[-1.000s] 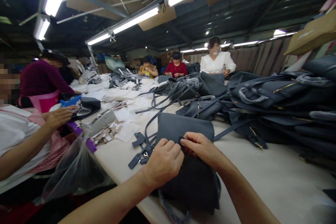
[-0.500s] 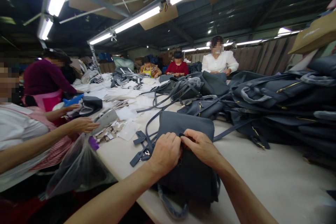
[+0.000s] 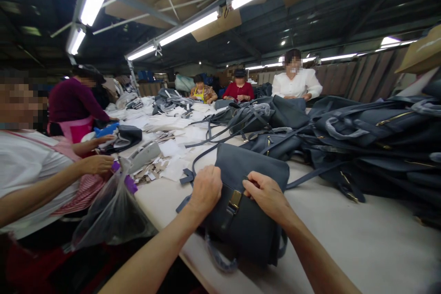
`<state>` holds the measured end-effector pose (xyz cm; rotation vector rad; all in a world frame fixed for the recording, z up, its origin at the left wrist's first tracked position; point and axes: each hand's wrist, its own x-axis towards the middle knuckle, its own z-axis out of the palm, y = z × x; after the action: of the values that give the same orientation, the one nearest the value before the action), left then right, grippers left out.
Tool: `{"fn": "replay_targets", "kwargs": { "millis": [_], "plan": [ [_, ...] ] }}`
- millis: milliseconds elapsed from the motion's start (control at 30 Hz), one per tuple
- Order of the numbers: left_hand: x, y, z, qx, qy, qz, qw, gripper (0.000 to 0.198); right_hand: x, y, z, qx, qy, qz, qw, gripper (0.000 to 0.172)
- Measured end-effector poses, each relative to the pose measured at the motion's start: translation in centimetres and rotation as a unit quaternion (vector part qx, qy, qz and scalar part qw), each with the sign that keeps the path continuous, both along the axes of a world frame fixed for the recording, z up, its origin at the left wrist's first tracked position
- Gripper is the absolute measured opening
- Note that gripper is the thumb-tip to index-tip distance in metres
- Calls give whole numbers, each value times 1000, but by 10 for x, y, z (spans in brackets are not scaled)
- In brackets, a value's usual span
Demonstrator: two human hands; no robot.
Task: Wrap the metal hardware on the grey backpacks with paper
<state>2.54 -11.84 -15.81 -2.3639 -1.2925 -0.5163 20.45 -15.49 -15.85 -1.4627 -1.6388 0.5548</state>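
A dark blue-grey bag [image 3: 251, 225] lies on the pale table [image 3: 344, 234], its flap toward the far side and a wrapped handle [image 3: 220, 259] at the near edge. The gold clasp [image 3: 235, 201] on its front shows between my hands. My left hand [image 3: 206, 188] is curled at the bag's left side; what its fingers hold, if anything, is hidden. To the right of the clasp, my right hand [image 3: 260, 190] pinches a small dark thing just above the bag's front, too small to name.
Piled dark bags [image 3: 372, 142] fill the right and back right. Paper scraps [image 3: 155, 170] lie at the left. A person's hand [image 3: 98, 164] is near a clear plastic bag [image 3: 110, 216]. Several people stand or sit around the table.
My hands have moved apart from the bag's middle, the left one leftward, uncovering the gold clasp. The whole view has shifted slightly. The neighbour's near hand has closed around purple material.
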Motion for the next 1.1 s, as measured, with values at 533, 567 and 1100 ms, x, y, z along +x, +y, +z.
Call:
{"fn": "replay_targets", "kwargs": {
  "millis": [533, 567, 1100],
  "plan": [
    [-60, -32, 26, -187, -167, -52, 967, 32, -1, -12, 16, 56, -51, 43, 996, 22],
    [-60, -35, 21, -184, -187, -85, 961, 41, -2, -15, 18, 69, -72, 35, 994, 22],
    [-47, -55, -20, -169, -357, -183, 900, 17, -8, -42, -17, 7, 114, 27, 993, 39]
  ]
}}
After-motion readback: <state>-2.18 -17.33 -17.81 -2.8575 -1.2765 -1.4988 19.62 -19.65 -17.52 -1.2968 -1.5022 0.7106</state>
